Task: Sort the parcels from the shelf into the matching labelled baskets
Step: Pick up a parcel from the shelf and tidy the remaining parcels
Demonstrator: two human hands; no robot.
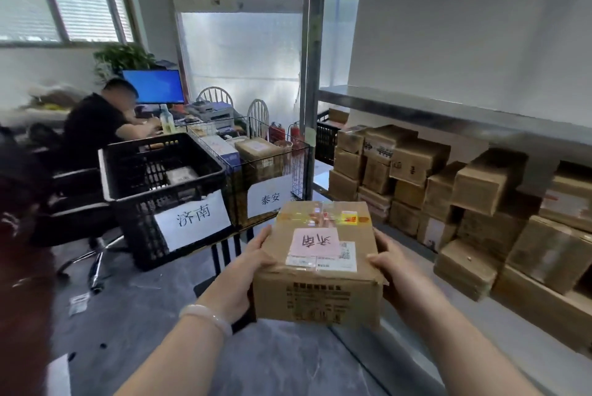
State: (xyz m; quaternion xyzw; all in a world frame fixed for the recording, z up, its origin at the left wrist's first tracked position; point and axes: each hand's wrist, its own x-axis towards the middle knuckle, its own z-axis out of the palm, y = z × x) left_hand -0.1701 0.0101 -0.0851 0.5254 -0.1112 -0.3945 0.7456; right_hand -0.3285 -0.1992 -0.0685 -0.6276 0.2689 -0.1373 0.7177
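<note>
Gripping one cardboard parcel (320,286) from either side, the two hands hold it in the air between the baskets and the shelf (416,107): left hand (246,270) curled round its left edge, right hand (397,274) round its right. One pink label (315,242) lies on its top. Two baskets stand beyond it, a black crate (141,235) and a wire basket (301,165), each bearing one white paper sign. Well over a dozen boxes (480,190) are stacked on the lower shelf.
</note>
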